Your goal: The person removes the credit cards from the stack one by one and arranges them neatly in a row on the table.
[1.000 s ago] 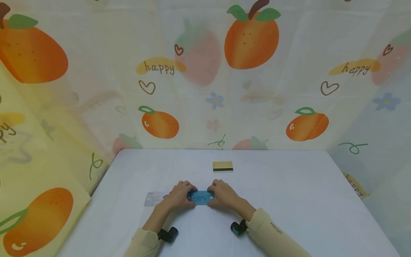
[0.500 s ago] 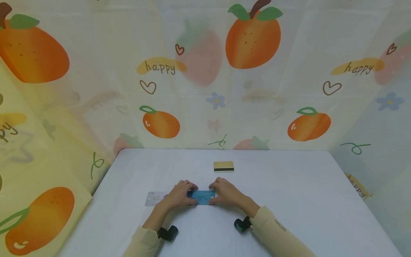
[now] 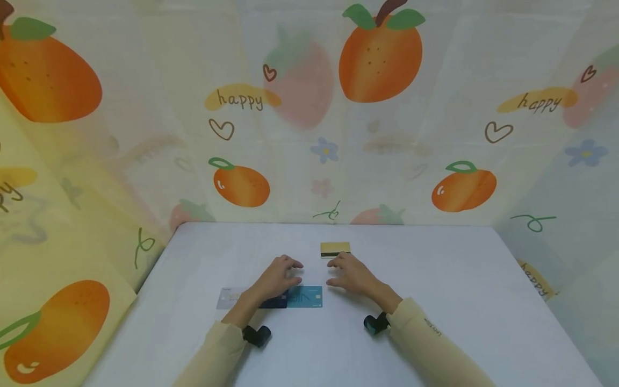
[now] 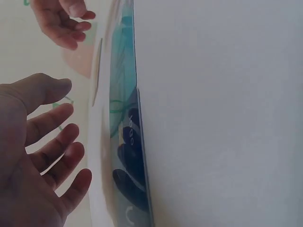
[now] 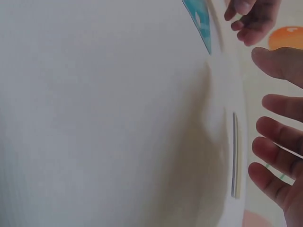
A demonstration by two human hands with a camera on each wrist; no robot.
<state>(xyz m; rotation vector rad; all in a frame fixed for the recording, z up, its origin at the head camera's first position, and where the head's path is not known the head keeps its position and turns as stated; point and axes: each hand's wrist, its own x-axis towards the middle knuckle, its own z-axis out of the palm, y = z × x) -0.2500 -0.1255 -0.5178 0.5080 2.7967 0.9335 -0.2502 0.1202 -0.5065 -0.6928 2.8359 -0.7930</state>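
Four cards counted: one light blue lettered card lies flat just on the near side of the left hand's fingertips, its left edge against one navy card, with one pale card left of those fingers. One gold magnetic-stripe card sits just beyond the right hand's fingertips. Both hands' fingers are parted and unladen, white tabletop extending rightward.
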